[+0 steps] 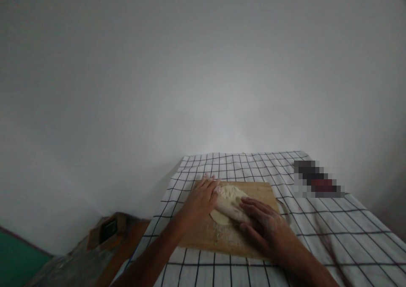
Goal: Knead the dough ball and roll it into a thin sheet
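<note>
A flattened round of pale dough (232,191) lies on a wooden board (206,236) dusted with flour. Across the dough, slanting down to the right, lies a pale, floury rolling pin (233,211). My left hand (201,196) is laid over its far left end, fingers stretched out and floury at the tips. At the near right end rests my right hand (264,223), its fingers extended and slightly apart, with flour on the back. Both palms hide the ends of the pin, and neither hand's fingers wrap round it.
A white cloth with black checks (317,236) covers the table, which meets a pale wall (228,88). A curved grey handle-like piece (285,211) sits at the board's right edge. Farther right is a pixelated dark and red object (319,179). A wooden box-like thing (108,231) stands low at left.
</note>
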### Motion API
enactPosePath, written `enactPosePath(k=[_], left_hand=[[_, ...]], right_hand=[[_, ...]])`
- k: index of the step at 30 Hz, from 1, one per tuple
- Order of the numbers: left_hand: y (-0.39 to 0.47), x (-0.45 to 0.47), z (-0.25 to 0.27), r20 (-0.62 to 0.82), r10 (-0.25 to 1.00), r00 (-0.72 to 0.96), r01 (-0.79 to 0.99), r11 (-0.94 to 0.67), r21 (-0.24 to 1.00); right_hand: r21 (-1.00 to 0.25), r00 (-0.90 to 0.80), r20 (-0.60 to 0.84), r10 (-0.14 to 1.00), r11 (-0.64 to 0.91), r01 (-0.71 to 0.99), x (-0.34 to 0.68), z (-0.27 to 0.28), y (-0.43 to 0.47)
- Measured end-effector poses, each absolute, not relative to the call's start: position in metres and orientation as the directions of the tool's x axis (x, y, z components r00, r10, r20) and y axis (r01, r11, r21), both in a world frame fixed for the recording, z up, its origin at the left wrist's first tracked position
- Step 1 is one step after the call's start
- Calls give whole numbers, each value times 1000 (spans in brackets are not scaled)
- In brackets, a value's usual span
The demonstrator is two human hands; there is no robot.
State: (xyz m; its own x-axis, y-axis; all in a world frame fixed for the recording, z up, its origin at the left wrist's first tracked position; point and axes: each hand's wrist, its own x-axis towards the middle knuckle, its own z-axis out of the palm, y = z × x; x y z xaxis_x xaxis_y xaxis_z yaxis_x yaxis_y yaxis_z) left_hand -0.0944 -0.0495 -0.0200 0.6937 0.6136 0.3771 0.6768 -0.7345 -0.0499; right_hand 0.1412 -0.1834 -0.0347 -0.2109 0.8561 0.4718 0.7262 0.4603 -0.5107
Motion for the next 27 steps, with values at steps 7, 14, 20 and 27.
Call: enactPosePath(k=[7,14,20,27], left_hand=[[18,-32,-17,265,570,778,593,-805,-10],[27,-26,-19,241,536,809,551,-834,5],[-10,-70,-17,291,545,786,578,-816,-33],[-60,-101,-14,396,604,692,666,-746,-26]], right_hand=[[-510,-180,476,861,437,741,144,-37,-185],[-517,-230,443,867,456,724,145,-30,-187],[-546,-298,413,861,496,676,148,-27,-189],[-595,-234,409,882,452,664,146,-30,-190]])
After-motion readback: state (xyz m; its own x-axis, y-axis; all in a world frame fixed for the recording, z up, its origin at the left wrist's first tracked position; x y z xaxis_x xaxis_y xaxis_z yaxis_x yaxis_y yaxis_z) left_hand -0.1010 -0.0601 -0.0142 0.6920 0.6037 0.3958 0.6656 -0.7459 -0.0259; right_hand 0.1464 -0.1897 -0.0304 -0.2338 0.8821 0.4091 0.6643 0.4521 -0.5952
